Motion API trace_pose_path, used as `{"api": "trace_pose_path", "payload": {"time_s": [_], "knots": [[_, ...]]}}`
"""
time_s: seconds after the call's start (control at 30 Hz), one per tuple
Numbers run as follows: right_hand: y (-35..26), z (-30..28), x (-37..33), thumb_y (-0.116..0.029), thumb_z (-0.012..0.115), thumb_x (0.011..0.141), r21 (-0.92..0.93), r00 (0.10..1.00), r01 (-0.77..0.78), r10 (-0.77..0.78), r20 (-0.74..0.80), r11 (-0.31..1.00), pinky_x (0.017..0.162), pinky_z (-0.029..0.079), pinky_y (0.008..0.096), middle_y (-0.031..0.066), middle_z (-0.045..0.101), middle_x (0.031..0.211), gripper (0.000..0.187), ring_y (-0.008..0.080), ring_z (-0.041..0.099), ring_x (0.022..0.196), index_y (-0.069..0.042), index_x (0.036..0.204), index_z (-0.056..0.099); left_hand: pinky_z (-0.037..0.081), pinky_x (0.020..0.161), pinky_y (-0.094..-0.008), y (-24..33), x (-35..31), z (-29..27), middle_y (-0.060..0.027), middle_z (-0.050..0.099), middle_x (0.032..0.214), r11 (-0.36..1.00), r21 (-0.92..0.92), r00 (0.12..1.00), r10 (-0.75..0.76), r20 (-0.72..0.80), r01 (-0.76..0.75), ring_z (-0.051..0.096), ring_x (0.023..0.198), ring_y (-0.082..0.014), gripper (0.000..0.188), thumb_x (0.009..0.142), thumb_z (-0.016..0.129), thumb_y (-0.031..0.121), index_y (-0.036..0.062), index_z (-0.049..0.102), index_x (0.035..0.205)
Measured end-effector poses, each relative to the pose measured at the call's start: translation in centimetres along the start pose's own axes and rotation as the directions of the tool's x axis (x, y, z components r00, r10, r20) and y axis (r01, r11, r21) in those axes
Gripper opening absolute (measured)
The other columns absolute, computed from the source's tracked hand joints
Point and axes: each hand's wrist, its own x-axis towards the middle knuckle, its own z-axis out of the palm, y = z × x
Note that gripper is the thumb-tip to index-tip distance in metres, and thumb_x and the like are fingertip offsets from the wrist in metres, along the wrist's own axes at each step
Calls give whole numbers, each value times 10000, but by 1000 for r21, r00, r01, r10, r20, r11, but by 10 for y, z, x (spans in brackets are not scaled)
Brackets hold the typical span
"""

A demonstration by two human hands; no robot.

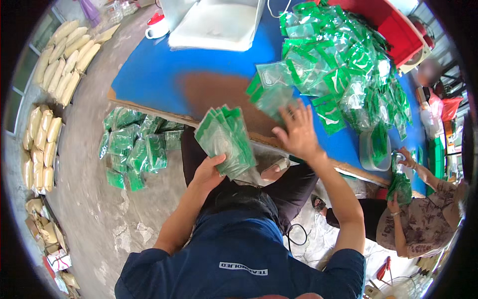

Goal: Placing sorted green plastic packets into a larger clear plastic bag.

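Note:
My left hand (210, 172) is closed on the lower edge of a fanned stack of green and clear plastic packets (226, 137), held over my lap by the table edge. Above the front of the blue table (149, 70), my right hand (298, 132) is open with its fingers spread. Its fingertips overlap a clear packet with green edges (273, 102); whether they touch it I cannot tell. That packet lies at the near left of a large heap of similar green packets (343, 65).
Bundled green packets (137, 144) lie on the floor at left. A white tray (214, 25), a red-lidded white cup (157, 26) and a red bin (383, 30) stand along the table's far side. Another person (418, 219) at right handles green packets beside a clear tub (374, 152). Filled tan bags (42, 144) line the left.

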Motion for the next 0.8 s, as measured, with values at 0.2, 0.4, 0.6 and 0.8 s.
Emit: {"api": "trace_pose_path", "payload": {"time_s": [0.2, 0.4, 0.6, 0.8], "knots": [[-42, -10, 11, -166, 641, 881, 545, 926, 25, -226, 304, 838, 1040, 420, 486, 221, 578, 1034, 397, 381, 577, 1093, -3, 1240, 604, 455, 1079, -433, -8, 2, 25, -104, 576, 1341, 997, -59, 996, -45, -77, 40, 569, 1243, -253, 528, 919, 684, 76, 19, 464, 1396], [-33, 23, 30, -204, 608, 938, 382, 978, 201, -206, -28, 902, 1041, 425, 488, 230, 602, 1272, 382, 409, 541, 1226, 19, 1248, 613, 440, 1093, -423, 15, -1, 7, -76, 562, 1365, 994, 24, 995, 102, -14, -102, 541, 1280, -238, 563, 937, 668, 87, 39, 427, 1443], [-23, 26, 71, -286, 562, 995, 557, 998, -65, 54, 36, 828, 1044, 416, 521, 242, 571, 1348, 367, 437, 543, 1223, -10, 1226, 631, 457, 1084, -506, 6, 7, -13, -158, 534, 1390, 964, 203, 983, 181, -15, -174, 551, 1273, -333, 591, 949, 630, 151, -10, 371, 1455], [-37, 44, 50, -335, 556, 992, 464, 962, 275, -244, -127, 842, 983, 466, 497, 241, 626, 1226, 392, 406, 601, 1128, -8, 1193, 636, 462, 1064, -433, 20, -4, -18, -98, 581, 1337, 992, -52, 994, 110, -21, -111, 572, 1243, -267, 549, 909, 680, 51, 28, 459, 1411]]}}
